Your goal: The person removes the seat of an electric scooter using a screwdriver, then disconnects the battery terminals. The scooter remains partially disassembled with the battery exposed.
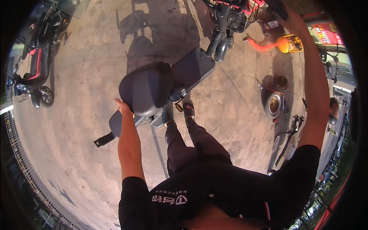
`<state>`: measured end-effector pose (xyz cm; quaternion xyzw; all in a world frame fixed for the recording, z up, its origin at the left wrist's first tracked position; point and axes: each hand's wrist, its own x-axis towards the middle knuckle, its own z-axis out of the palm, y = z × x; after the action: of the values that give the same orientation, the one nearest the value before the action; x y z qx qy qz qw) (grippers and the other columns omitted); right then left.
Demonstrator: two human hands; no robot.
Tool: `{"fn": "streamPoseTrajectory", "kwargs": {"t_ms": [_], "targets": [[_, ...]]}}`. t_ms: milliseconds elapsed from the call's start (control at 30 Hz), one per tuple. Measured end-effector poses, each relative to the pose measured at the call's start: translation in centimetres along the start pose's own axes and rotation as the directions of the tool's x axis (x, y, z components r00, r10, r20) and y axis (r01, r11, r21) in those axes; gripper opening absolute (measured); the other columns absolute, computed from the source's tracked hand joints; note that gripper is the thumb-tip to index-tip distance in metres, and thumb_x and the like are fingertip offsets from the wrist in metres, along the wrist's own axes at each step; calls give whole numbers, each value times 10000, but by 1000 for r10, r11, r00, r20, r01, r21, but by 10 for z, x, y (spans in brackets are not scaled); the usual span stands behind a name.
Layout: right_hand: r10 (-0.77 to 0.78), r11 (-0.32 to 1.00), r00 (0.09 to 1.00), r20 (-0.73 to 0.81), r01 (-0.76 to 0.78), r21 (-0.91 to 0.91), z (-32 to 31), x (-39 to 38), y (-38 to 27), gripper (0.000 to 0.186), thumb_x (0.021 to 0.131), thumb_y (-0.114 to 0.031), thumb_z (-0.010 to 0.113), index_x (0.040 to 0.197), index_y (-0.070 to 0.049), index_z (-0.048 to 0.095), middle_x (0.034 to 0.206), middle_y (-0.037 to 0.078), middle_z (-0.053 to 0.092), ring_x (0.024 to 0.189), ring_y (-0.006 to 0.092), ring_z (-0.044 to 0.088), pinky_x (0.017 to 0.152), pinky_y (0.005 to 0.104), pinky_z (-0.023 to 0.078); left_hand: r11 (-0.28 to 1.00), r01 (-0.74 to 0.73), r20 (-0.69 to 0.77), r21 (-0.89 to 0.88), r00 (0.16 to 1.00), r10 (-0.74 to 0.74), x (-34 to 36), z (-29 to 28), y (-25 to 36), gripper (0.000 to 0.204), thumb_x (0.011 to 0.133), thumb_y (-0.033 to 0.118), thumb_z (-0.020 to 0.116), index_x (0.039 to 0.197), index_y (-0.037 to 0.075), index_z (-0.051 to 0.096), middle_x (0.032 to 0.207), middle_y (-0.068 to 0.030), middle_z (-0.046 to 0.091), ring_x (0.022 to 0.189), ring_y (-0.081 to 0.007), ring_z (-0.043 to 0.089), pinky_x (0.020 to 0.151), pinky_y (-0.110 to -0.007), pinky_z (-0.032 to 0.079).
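Note:
A black electric scooter with a wide padded seat stands diagonally before me, a wire basket at its front. My left hand grips the seat's rear left edge, its fingertips partly hidden by the seat. My right arm stretches up to the top right, where my right hand is closed on the dark handlebar end. My sandaled feet stand beside the scooter, near a pedal.
Another scooter is parked at the left. At the right are a yellow device with a coiled orange hose, a loose wheel, a round part and more vehicles. A railing bends along the lower left.

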<state>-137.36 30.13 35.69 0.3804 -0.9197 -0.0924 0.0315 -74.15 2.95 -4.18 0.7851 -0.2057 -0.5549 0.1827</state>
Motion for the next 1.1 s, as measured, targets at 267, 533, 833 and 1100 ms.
{"fn": "streamPoseTrajectory", "kwargs": {"t_ms": [267, 533, 833, 1100], "targets": [[-81, 988, 964, -251, 111, 105, 18, -12, -2, 786, 828, -362, 756, 1487, -148, 384, 1273, 207, 619, 1156, 381, 608, 933, 432, 498, 964, -265, 144, -35, 953, 267, -44, -83, -50, 653, 977, 546, 515, 1452, 134, 338, 1214, -143, 595, 833, -214, 655, 662, -325, 511], [-159, 927, 722, -673, 344, 150, 28, -70, -61, 630, 849, -339, 750, 1400, -129, 528, 1222, 146, 635, 1105, 351, 606, 934, 433, 487, 946, 88, 154, 310, 978, -142, -92, -256, -221, 527, 929, 414, 621, 1297, 49, 526, 1057, -92, 657, 804, -189, 639, 630, -331, 485], [-267, 591, 950, 164, 27, 806, 237, -374, -419, 572, 815, -197, 760, 1316, -8, 562, 1136, 179, 612, 840, 249, 629, 761, 348, 518, 897, 419, -79, 142, 908, -412, -61, -527, -350, 478, 911, 326, 633, 1294, 53, 547, 1137, -106, 667, 964, -257, 667, 810, -425, 529], [-812, 252, 573, 110, 175, 952, 146, -511, -733, 493, 830, -234, 756, 1247, -27, 592, 1046, 137, 627, 789, 232, 622, 765, 341, 520, 977, 147, -225, -154, 958, -179, 40, -741, -250, 291, 899, 249, 644, 1100, 43, 596, 888, -52, 662, 740, -167, 632, 596, -296, 480]]}}
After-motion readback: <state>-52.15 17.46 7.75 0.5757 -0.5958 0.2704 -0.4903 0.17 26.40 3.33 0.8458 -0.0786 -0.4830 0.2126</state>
